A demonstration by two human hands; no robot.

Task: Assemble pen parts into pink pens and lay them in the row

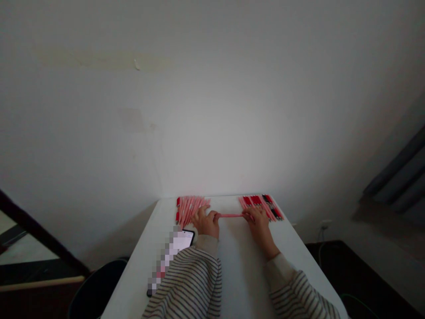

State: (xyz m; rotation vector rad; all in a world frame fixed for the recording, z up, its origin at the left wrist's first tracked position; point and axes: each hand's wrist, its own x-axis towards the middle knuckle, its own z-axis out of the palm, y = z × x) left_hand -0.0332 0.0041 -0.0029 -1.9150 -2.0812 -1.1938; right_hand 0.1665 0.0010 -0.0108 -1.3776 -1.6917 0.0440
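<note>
My left hand and my right hand hold a pink pen between them, one hand pinching each end, level above the white table. Just behind my left hand lies a heap of several pink pens. Another group of pink and red pens, with a few black ones at its right, lies behind my right hand. Both arms wear striped sleeves.
A phone with a lit screen lies on the table beside my left sleeve. A dark bin stands on the floor left of the table. A plain wall rises behind the table; a dark curtain hangs at right.
</note>
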